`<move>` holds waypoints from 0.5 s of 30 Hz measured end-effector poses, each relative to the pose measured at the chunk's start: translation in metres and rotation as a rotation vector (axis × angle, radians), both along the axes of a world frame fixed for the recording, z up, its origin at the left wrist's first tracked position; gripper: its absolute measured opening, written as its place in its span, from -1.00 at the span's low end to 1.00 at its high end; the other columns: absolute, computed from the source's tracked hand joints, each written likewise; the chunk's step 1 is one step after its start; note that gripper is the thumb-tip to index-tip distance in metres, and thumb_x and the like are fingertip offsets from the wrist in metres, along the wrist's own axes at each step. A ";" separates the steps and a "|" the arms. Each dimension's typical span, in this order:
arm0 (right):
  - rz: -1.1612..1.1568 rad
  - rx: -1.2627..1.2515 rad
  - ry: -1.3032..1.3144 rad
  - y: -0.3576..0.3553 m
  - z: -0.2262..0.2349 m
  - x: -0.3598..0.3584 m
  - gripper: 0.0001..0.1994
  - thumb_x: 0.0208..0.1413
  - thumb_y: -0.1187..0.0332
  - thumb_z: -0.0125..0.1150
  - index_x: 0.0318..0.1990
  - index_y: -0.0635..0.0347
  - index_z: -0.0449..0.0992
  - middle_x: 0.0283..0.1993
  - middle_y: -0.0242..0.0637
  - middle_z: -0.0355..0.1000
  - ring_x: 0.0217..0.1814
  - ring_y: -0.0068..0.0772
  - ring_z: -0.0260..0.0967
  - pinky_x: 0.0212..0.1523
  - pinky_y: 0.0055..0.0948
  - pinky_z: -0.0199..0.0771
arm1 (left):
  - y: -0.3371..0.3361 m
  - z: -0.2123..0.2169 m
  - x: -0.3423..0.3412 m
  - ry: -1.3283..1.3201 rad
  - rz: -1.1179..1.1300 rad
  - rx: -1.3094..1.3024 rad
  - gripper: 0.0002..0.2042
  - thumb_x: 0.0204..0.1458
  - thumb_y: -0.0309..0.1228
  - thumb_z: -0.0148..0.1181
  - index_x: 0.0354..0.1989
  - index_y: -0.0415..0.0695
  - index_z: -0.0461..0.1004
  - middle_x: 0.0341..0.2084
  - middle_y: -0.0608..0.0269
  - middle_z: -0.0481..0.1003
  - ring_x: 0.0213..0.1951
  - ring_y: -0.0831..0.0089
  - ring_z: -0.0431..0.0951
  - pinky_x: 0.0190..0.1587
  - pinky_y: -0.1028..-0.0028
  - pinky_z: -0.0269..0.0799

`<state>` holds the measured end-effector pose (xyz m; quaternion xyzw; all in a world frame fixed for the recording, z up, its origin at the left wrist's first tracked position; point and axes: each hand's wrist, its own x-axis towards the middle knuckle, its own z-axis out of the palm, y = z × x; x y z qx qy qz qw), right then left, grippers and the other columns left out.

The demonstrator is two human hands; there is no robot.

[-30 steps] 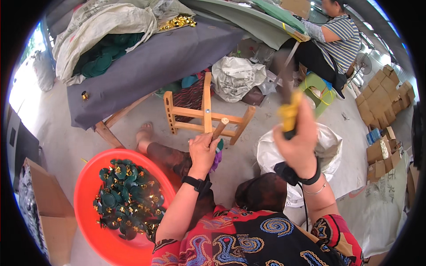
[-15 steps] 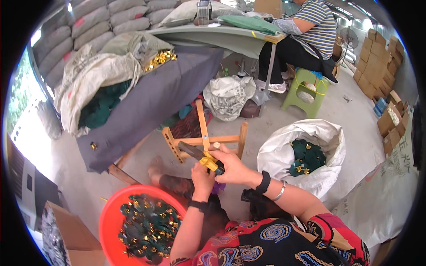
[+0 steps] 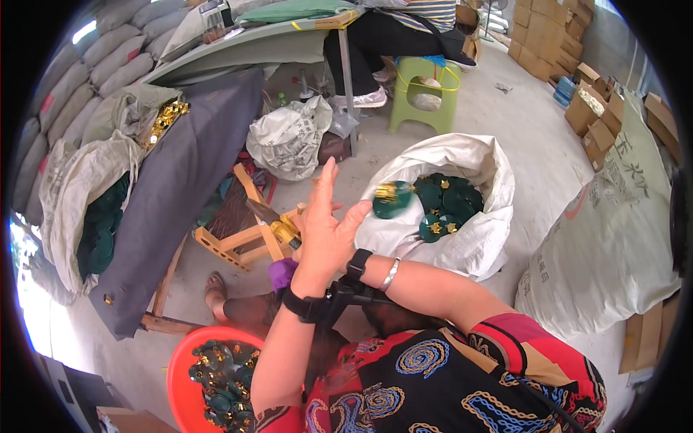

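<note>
My left hand (image 3: 326, 224) is raised with its fingers stretched and thumb apart, holding nothing. Just off its thumb, a dark green disc with a gold-coloured piece (image 3: 391, 200) is in the air, blurred, beside the white sack (image 3: 489, 249). That sack holds more green discs (image 3: 449, 198), some bearing gold star-like pieces. My right hand (image 3: 348, 254) is mostly hidden behind my left hand and wrist. Past my left hand, what look like pliers (image 3: 285, 231), with yellow handles and a dark pointed head, stick out from my right hand's grip. The wooden frame (image 3: 254, 195) stands behind them.
At lower left, a red tub (image 3: 175, 379) holds several green discs and gold pieces. A dark cloth-covered board (image 3: 195, 159) carries open sacks. A person sits on a green stool (image 3: 404, 76) by a table (image 3: 253, 47). A full sack (image 3: 599, 238) stands at right.
My hands have come apart at the pliers, and my left hand has swung up and right across my right. The green disc has left it toward the white sack. The view has shifted right.
</note>
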<state>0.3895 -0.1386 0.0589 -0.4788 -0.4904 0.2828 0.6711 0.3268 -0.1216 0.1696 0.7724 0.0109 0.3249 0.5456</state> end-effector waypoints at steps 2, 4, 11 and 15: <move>-0.025 0.238 0.257 0.020 -0.015 -0.009 -0.60 0.11 0.28 0.09 0.08 0.18 0.26 -0.10 -0.33 0.33 0.04 -0.45 0.27 0.02 -0.44 0.29 | 0.009 -0.006 -0.017 -0.112 0.069 0.087 -0.40 0.01 -0.38 0.22 0.23 -0.22 0.15 0.12 -0.04 0.29 0.19 0.27 0.27 0.05 0.37 0.31; -0.381 -0.386 -0.636 -0.007 0.042 -0.009 -0.61 -0.06 0.21 0.24 -0.08 0.21 0.42 -0.20 -0.09 0.42 -0.11 -0.17 0.40 -0.11 -0.25 0.36 | 0.036 -0.023 -0.051 -0.085 0.260 0.173 -0.46 0.02 -0.39 0.21 0.18 -0.25 0.22 0.07 -0.02 0.35 0.11 0.33 0.35 0.03 0.40 0.33; -0.422 -0.345 -0.422 -0.015 0.051 0.001 -0.57 -0.45 0.50 0.27 -0.25 0.36 0.42 -0.51 -0.30 0.33 -0.50 -0.46 0.28 -0.48 -0.48 0.31 | 0.136 -0.171 -0.289 0.276 1.062 0.048 -0.75 -0.06 -0.51 0.14 -0.16 -0.24 0.49 -0.36 0.04 0.55 -0.34 0.24 0.57 -0.22 0.38 0.44; -0.283 -0.454 -0.236 -0.010 0.063 -0.017 -0.54 -0.43 0.55 0.24 -0.19 0.37 0.41 -0.48 -0.41 0.30 -0.48 -0.60 0.23 -0.46 -0.57 0.28 | 0.074 -0.262 -0.400 0.854 1.151 0.048 -0.78 -0.15 -0.48 0.16 -0.28 -0.23 0.54 -0.42 0.00 0.55 -0.34 0.18 0.58 -0.24 0.34 0.47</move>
